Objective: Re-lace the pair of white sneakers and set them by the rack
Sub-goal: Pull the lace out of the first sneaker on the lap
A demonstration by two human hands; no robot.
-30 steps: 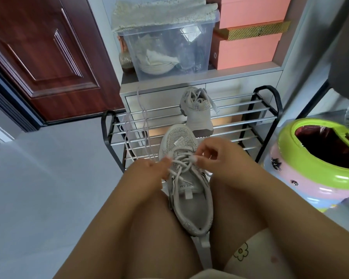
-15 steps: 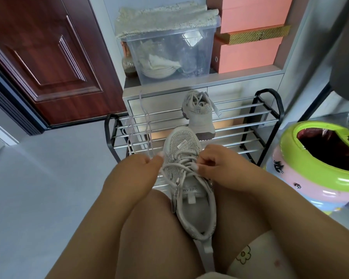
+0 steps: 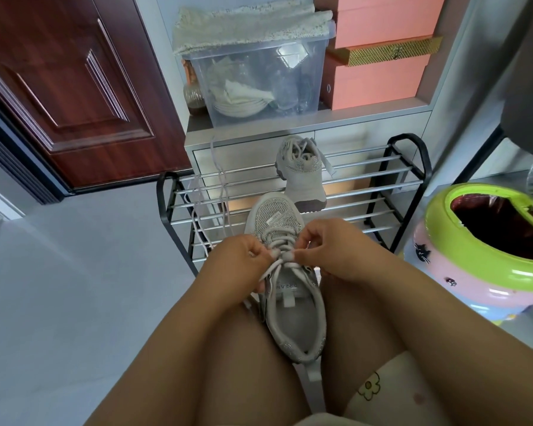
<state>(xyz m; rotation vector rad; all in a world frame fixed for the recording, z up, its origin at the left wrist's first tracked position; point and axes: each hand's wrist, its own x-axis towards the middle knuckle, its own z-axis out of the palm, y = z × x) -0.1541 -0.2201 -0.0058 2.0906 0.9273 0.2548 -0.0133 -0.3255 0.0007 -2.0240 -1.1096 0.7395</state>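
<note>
Both hands (image 3: pixel 285 256) on sneaker lace (image 3: pixel 282 262)

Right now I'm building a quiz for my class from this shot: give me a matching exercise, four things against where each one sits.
Things:
1. sneaker being laced
2. second sneaker
3. loose lace
4. clear plastic bin

Places:
A. on the cabinet top, under a folded cloth
B. draped over the left part of the shoe rack
C. between the person's knees, lace pinched by the left hand and right hand
D. standing heel-up on the rack's rails

Pairs: 1-C, 2-D, 3-B, 4-A
</note>
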